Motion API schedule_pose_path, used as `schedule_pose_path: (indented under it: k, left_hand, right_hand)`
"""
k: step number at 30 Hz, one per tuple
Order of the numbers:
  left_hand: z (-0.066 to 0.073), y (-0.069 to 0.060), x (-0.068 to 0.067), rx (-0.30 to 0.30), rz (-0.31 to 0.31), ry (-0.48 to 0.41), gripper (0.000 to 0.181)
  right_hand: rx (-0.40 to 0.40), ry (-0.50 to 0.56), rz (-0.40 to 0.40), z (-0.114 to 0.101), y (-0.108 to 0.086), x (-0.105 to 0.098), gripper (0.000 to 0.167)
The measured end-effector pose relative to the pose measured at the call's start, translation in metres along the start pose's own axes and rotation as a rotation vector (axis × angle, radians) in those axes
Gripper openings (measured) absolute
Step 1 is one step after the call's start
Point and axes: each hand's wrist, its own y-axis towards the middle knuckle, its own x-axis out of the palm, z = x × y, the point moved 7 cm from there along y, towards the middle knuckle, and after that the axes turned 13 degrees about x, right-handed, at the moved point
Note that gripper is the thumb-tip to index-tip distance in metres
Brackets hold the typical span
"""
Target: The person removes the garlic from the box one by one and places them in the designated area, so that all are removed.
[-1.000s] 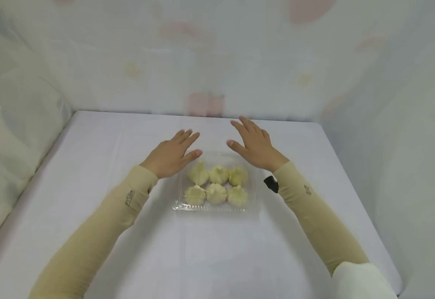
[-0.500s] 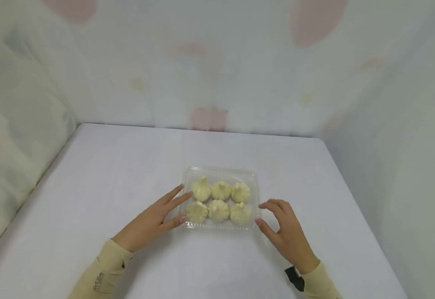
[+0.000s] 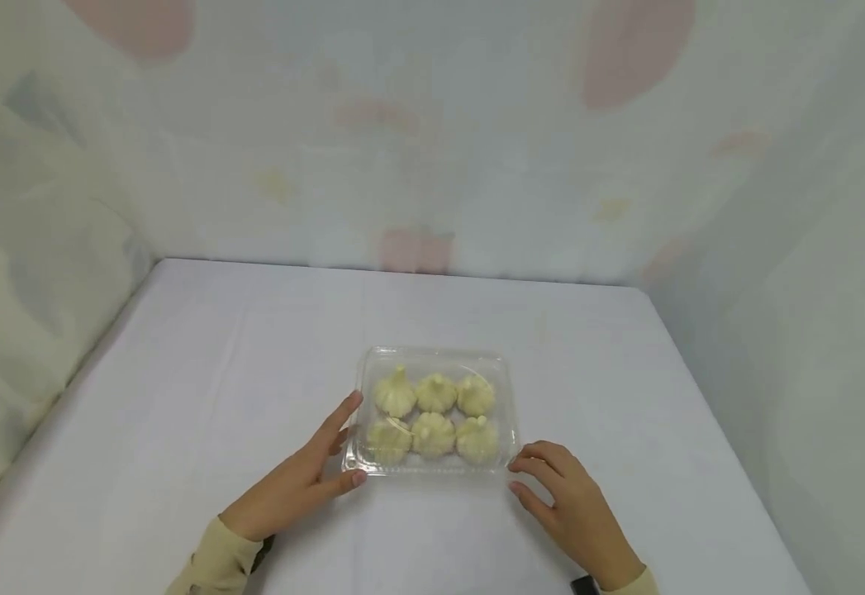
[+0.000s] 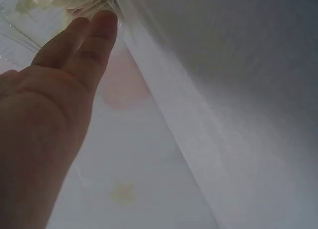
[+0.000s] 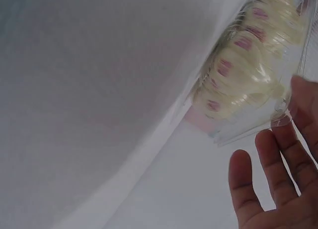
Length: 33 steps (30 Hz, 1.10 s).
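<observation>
A clear plastic clamshell box [image 3: 432,355] lies closed on the white table, with several garlic bulbs [image 3: 433,435] in two rows inside. At the box's left side is my left hand [image 3: 291,492], its index finger along the edge and its thumb by the front left corner. My right hand [image 3: 569,504] is at the front right corner, fingers loosely bent and fingertips at the rim. In the right wrist view, fingers [image 5: 271,157] stand spread close to a corner tab of the box. The left wrist view shows two extended fingers [image 4: 97,45] against the plastic.
A white cloth-covered table [image 3: 254,330] surrounds the box. Pale patterned fabric [image 3: 373,157] hangs behind the table's far edge, with more fabric at the left [image 3: 38,223] and right sides [image 3: 796,330].
Both hands have come down from above the box's far side to its left and right edges, then slid toward the front corners. The head view has tilted upward. The box looks nearly unmoved.
</observation>
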Motion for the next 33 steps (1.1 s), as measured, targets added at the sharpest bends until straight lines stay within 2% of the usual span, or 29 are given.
schedule_pose_path:
  k: [5,9,10,14,16,20,25,30,33]
  left_hand:
    - [-0.004,0.007,-0.004,0.103,-0.037,-0.062,0.094]
    - [-0.006,0.010,-0.007,0.122,-0.054,-0.085,0.088]
    - [-0.006,0.011,-0.007,0.125,-0.060,-0.091,0.087]
    - [0.000,0.015,-0.008,0.112,-0.061,-0.103,0.083]
    - [0.003,0.018,-0.010,0.097,-0.052,-0.096,0.082]
    - [0.010,0.023,-0.011,0.067,-0.047,-0.083,0.080]
    - [0.013,0.028,-0.008,0.019,-0.057,-0.108,0.079]
    - [0.013,0.035,-0.007,0.013,-0.020,-0.101,0.075]
    - [0.009,0.035,-0.006,-0.017,0.005,-0.095,0.068]
  right_hand:
    - [-0.041,0.046,-0.022,0.009,0.006,-0.004,0.034]
    - [-0.028,0.102,-0.062,0.020,0.013,-0.006,0.016]
    - [-0.018,0.112,-0.073,0.023,0.014,-0.007,0.017]
    - [-0.003,0.151,-0.110,0.029,0.021,-0.009,0.033]
    - [-0.005,0.179,-0.127,0.031,0.026,-0.010,0.035]
    - [0.002,0.227,-0.157,0.034,0.033,-0.011,0.033]
    - [0.063,0.253,-0.215,0.038,0.041,-0.010,0.025]
    - [0.105,0.234,-0.250,0.040,0.048,-0.008,0.017]
    - [0.098,0.234,-0.250,0.038,0.050,-0.006,0.016]
